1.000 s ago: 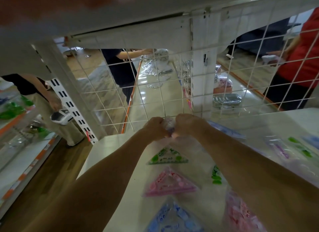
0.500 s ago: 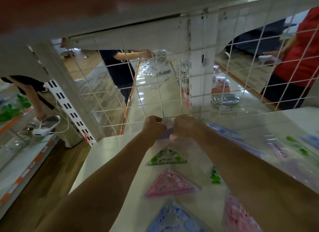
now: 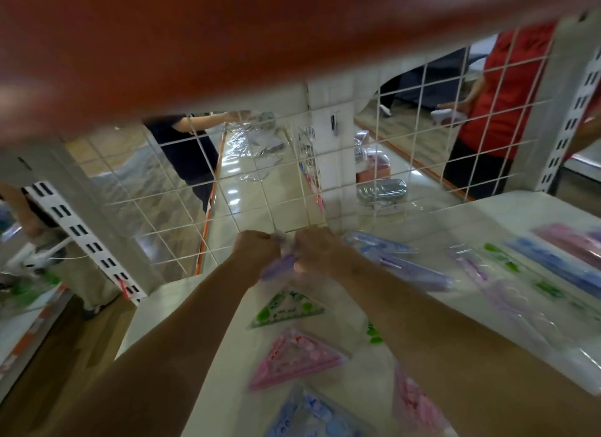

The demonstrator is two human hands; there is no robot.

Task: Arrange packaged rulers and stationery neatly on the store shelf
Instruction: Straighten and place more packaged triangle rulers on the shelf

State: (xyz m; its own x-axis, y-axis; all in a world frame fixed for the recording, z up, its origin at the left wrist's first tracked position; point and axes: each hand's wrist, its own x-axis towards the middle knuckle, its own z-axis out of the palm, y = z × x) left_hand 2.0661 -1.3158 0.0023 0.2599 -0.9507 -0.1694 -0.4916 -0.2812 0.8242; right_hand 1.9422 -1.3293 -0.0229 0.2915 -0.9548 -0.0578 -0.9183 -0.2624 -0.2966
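My left hand [image 3: 257, 249] and my right hand [image 3: 317, 249] are fisted close together at the back of the white shelf [image 3: 208, 355], both gripping the top of a clear plastic packet with purple rulers [image 3: 400, 264] that stretches off to the right. Below the hands lie packaged triangle set squares in a column: green [image 3: 286, 308], pink [image 3: 297, 358] and blue [image 3: 312, 417]. More packaged rulers, purple [image 3: 507, 293], blue [image 3: 553, 261] and pink [image 3: 572, 238], lie on the shelf at the right.
A white wire grid [image 3: 260, 183] backs the shelf just behind my hands. An orange shelf edge [image 3: 227, 39] blurs across the top. Beyond the grid stand a person in dark clothes [image 3: 192, 153] and a person in red [image 3: 507, 98]. Another shelf [image 3: 29, 322] is at the left.
My hands stay together on the packet near the grid. The camera has dipped under the orange shelf edge, and more rulers on the right have come into view.
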